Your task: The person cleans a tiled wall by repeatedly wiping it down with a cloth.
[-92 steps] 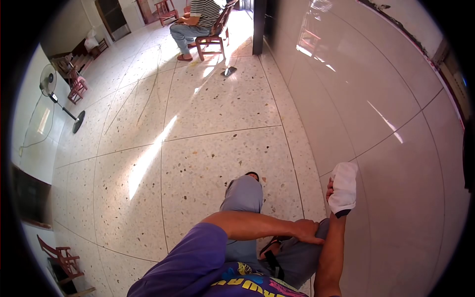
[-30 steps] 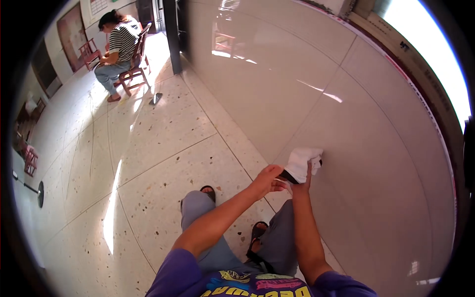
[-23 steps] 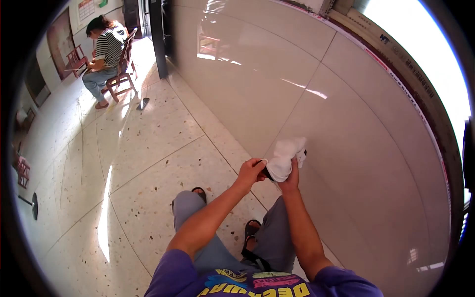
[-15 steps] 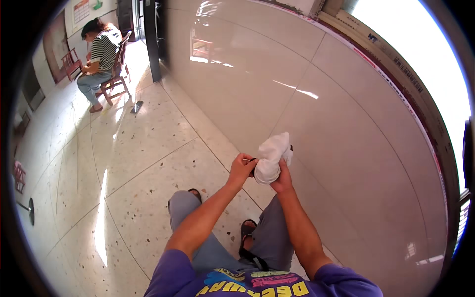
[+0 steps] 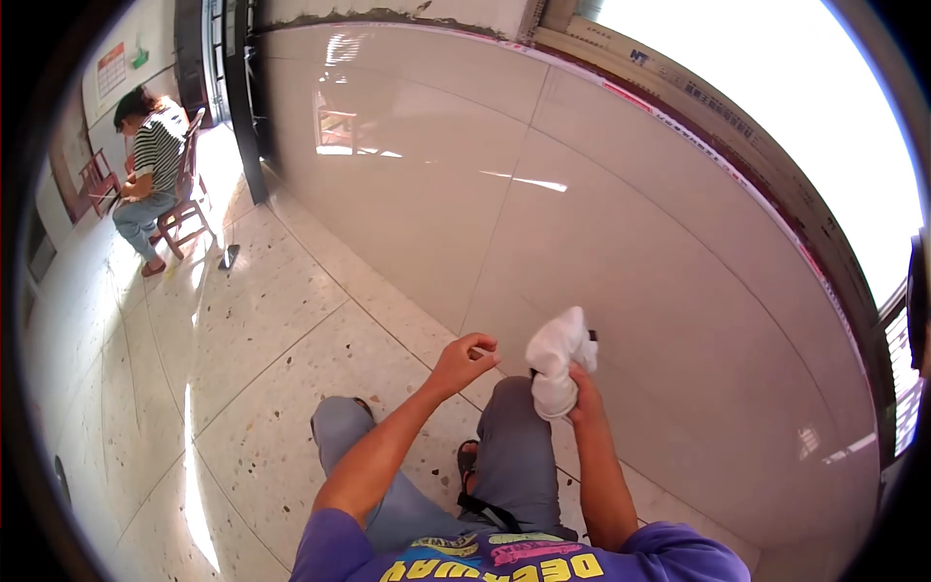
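A bunched white cloth item (image 5: 555,373) with small black parts at its sides is held up over my right knee; its exact kind I cannot make out. My right hand (image 5: 585,393) grips it from the right, near its rounded lower end. To the left of the cloth, and apart from it, is my left hand (image 5: 465,364). Its fingers are curled, with a gap between thumb and forefinger, and nothing shows in them.
A glossy tiled wall (image 5: 417,184) rises in front and to the right, below a bright window frame (image 5: 659,73). On the left, a person (image 5: 160,145) in a striped top sits on a wooden chair (image 5: 184,209). A dark flat object (image 5: 229,257) lies on the speckled floor (image 5: 262,359).
My left hand has let go of the cloth's dark edge and moved away to the left. My right hand has carried the cloth down and right. The view has turned right.
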Motion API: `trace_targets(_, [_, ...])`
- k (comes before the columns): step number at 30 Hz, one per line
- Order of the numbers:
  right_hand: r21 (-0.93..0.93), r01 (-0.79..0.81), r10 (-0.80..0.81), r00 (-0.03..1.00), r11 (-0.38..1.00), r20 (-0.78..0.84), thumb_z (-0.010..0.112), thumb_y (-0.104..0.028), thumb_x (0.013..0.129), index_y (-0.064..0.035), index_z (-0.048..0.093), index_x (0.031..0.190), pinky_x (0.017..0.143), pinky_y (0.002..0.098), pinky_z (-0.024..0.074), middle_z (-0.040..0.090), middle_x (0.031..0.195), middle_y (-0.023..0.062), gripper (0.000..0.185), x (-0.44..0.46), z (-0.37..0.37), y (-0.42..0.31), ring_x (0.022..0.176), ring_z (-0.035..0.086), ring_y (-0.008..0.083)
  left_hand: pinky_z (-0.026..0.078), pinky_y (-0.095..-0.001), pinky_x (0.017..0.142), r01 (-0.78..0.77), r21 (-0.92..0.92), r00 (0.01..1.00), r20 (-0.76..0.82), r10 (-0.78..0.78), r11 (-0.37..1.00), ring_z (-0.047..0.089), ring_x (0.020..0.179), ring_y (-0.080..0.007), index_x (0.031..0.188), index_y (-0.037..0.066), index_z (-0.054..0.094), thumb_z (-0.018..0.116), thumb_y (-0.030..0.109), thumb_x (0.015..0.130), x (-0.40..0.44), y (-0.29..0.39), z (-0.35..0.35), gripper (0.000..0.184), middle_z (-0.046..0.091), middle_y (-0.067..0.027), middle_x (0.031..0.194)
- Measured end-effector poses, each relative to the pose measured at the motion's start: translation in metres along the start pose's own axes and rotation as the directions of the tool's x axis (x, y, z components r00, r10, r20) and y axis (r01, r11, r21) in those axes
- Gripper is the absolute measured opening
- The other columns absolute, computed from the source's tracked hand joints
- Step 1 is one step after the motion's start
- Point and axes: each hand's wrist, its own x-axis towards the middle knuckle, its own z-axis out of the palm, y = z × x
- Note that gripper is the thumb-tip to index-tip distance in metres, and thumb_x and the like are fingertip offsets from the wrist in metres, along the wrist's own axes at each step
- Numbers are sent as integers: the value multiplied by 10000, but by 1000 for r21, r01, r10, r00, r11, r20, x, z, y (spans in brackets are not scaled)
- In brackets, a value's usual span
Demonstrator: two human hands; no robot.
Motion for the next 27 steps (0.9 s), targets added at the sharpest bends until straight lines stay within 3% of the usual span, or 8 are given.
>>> trace_targets(4, [-228, 339, -392, 884, 913, -256, 636, -208, 951, -37, 437, 1449, 1021, 393, 502, 595, 1333, 89, 563, -74, -50, -86, 1189, 602, 224, 541, -325, 810, 75, 146, 996, 43, -82, 986, 695, 909, -205, 1178, -8, 645, 754, 325, 849, -6, -6, 9, 481, 700, -128, 1059])
trace_targets(8, [-529, 516, -736, 528, 674, -423, 675, -182, 938, -34, 472, 1431, 989, 366, 510, 614, 1299, 87, 554, -150, -97, -191, 1134, 622, 206, 533, -373, 882, 111, 337, 988, 62, -139, 935, 662, 1058, -285, 1223, -28, 615, 782, 470, 792, -20, -25, 31, 680, 601, -216, 1260])
trace_targets(12, [-926, 331, -981, -13, 180, -195, 749, -145, 889, 16, 509, 1370, 975, 343, 488, 632, 1256, 123, 561, -201, -123, -289, 1099, 620, 198, 462, -448, 1016, 198, 425, 956, 114, -269, 884, 558, 1214, -402, 1431, -22, 431, 707, 644, 783, -33, -50, 55, 970, 501, -306, 1343])
trace_targets(15, [-991, 133, -978, -209, -2, -25, 801, -154, 847, 46, 506, 1348, 988, 354, 476, 622, 1267, 152, 615, -200, -135, -342, 1115, 615, 229, 439, -467, 1049, 380, 317, 901, 87, -426, 869, 507, 1287, -412, 1494, -56, 284, 692, 715, 749, -37, -50, 59, 1147, 458, -328, 1402])
trace_targets(18, [-987, -34, -954, -251, -160, 163, 833, -201, 823, 61, 486, 1352, 995, 365, 468, 598, 1302, 172, 685, -165, -114, -358, 1136, 608, 255, 444, -513, 1034, 547, 74, 820, 154, -552, 834, 479, 1320, -414, 1501, -87, 232, 698, 751, 716, -31, -113, 71, 1239, 442, -322, 1429])
trace_targets(21, [-923, -186, -930, -82, -338, 357, 835, -174, 800, 12, 484, 1375, 1004, 388, 468, 576, 1313, 190, 699, -127, -63, -337, 1174, 591, 317, 459, -569, 988, 641, -42, 751, 243, -614, 767, 465, 1328, -424, 1512, -98, 180, 696, 774, 699, -30, -135, 74, 1299, 425, -315, 1445])
trace_targets(24, [-761, -217, -791, 168, -612, 588, 807, -111, 780, -41, 497, 1383, 999, 424, 469, 577, 1299, 189, 682, -84, 9, -300, 1186, 571, 383, 489, -543, 983, 714, 82, 646, 305, -700, 695, 488, 1315, -403, 1541, -62, 105, 659, 809, 707, -27, -92, 67, 1327, 343, -293, 1508])
trace_targets(27, [-630, -191, -658, 251, -753, 710, 772, -62, 789, -74, 516, 1376, 973, 434, 479, 594, 1281, 155, 640, -44, 67, -281, 1182, 574, 368, 555, -519, 896, 693, 240, 560, 414, -717, 680, 491, 1316, -398, 1545, -62, 55, 608, 851, 709, -26, -56, 48, 1356, 257, -289, 1551])
